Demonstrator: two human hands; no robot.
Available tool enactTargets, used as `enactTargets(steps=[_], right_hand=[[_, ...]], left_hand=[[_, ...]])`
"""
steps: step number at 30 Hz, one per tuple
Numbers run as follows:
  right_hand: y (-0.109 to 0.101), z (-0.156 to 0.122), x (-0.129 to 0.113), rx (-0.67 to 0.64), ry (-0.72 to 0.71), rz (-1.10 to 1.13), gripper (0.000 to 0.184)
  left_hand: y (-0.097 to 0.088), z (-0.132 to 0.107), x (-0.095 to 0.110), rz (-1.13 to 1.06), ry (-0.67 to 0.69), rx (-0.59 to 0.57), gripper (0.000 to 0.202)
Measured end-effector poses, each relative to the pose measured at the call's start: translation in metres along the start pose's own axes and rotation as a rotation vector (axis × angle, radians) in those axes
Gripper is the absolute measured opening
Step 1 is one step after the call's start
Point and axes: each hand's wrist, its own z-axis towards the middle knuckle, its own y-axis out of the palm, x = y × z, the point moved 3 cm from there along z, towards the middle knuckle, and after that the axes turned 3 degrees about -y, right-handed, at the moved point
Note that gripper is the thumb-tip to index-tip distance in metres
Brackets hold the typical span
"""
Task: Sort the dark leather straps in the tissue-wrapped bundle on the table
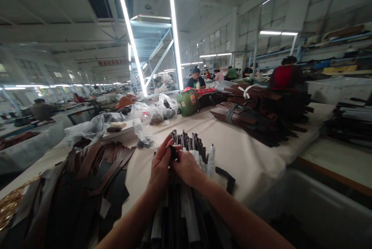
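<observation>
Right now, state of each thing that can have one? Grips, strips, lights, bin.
Left grip: closed on black piece
Right grip: closed on same piece
Black piece: held, curved
Strips under the hands: laid lengthwise, side by side
Loose black strip: bent, on tabletop
Brown bundle: tied
Left strip pile: untidy, overlapping
Tall tube lights: lit
Bin: open-topped

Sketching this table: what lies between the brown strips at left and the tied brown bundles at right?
In the head view, pale tabletop and a pile of dark and pale strips, with left hand and right hand above, holding a black piece.
</observation>
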Motion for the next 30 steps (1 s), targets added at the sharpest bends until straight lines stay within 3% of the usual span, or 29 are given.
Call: enactTargets(steps=[6,10,14,18,21,24,27,30], right_hand=[[0.002,-0.006,0.006,0.069,0.063,0.219,0.027],[-0.004,-0.010,0.009,0.156,0.040,0.223,0.028],[-0.003,-0.010,0.012,0.195,0.012,0.160,0.032],[-0.008,-0.007,0.010,0.153,0.061,0.127,0.036],[-0.041,-0.010,0.014,0.153,0.143,0.033,0.036],[-0.101,-0.030,0.028,0.242,0.265,-0.167,0.034],[-0.154,-0.068,0.053,0.294,0.447,-0.451,0.038],[-0.168,-0.102,0.078,0.254,0.606,-0.649,0.050]], left_hand=[[-0.025,-0.003,0.008,0.337,0.153,0.013,0.041],[-0.044,-0.005,0.001,0.620,0.225,-0.180,0.032],[-0.043,-0.009,-0.006,0.843,0.379,-0.307,0.027],[-0.039,-0.008,-0.008,0.853,0.508,-0.357,0.029],[-0.042,-0.007,-0.011,0.820,0.553,-0.428,0.027],[-0.048,-0.004,-0.014,0.833,0.529,-0.423,0.024],[-0.048,-0.001,-0.015,0.864,0.531,-0.408,0.023],[-0.044,0.001,-0.015,0.869,0.527,-0.340,0.024]])
